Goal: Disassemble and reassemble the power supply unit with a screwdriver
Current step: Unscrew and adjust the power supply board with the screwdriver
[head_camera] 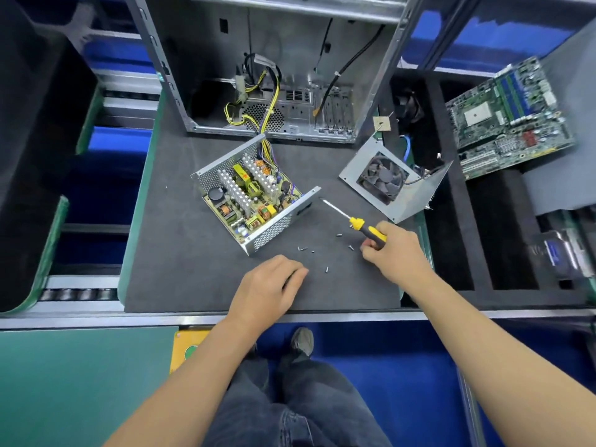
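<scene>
Looking at how things lie, the teardown half seems basically finished. The open silver perforated-metal power supply box (254, 201) sits mid-mat with its green circuit board, heatsinks and coils fully exposed. Its bent grey sheet-metal cover with the black fan (392, 180) lies off to the right, well apart from the box, though a cable seems to run from the fan. A scatter of small silver screws (326, 270) sits on the dark foam mat (180, 253) just near of the box.

The right hand (395, 251) is wrapped around the yellow-and-black-handled screwdriver (358, 224), tip pointing at the box's right corner. The left hand (271, 287) rests knuckles-up on the mat near the screws, fingers curled; can't tell if it's pinching a screw.

Still left, I'd guess: cover back on, screws back in.
</scene>
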A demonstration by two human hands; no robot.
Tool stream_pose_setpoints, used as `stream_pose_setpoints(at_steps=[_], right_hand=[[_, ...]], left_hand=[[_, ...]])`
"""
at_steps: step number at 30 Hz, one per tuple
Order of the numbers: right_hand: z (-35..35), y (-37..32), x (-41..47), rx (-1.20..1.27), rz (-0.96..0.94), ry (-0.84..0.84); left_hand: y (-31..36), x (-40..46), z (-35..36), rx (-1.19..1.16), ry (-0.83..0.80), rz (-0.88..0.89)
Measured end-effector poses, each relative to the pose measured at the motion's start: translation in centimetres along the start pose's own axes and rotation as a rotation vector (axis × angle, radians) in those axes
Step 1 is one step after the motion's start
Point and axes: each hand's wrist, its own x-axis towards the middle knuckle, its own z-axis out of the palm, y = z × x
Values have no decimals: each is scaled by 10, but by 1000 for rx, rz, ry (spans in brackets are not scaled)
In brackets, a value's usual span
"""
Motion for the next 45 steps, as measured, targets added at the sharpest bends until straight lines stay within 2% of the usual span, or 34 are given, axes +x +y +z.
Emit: stream_pose_setpoints(at_steps=[3,6,9,12,20,22,24,25,27,29,30,33,37,45], right_hand=[[-12,-16,-10,302,46,-27],[-24,-56,-23,587,-57,-114],[-32,-100,-28,676,-191,-233],[-35,-127,-25,747,-249,-358],[-11,-166,-16,871,-236,-523],[-3,-176,-16,883,-247,-517],[5,-185,-15,886,-243,-491],[10,-189,-14,846,-245,-460],[15,-192,-8,604,-259,-311],[15,-191,-2,361,-342,-133],[13,-190,1,316,-397,-92],[9,-185,6,338,-484,-134],[13,-182,8,372,-507,-201],[15,-183,14,435,-428,-203]], left_hand=[[21,12,-7,-139,36,-9],[42,33,-17,-313,151,-57],[46,53,-32,-397,241,-114],[36,62,-53,-390,307,-125],[6,59,-85,-372,404,-88],[-1,58,-91,-368,448,-85],[-9,56,-95,-448,461,-158],[-13,56,-96,-534,449,-241],[-22,56,-97,-795,426,-444],[-32,56,-100,-1057,459,-603],[-38,55,-103,-1170,484,-657],[-55,52,-111,-1393,521,-706],[-66,54,-115,-1427,513,-690],[-73,58,-117,-1457,490,-684]])
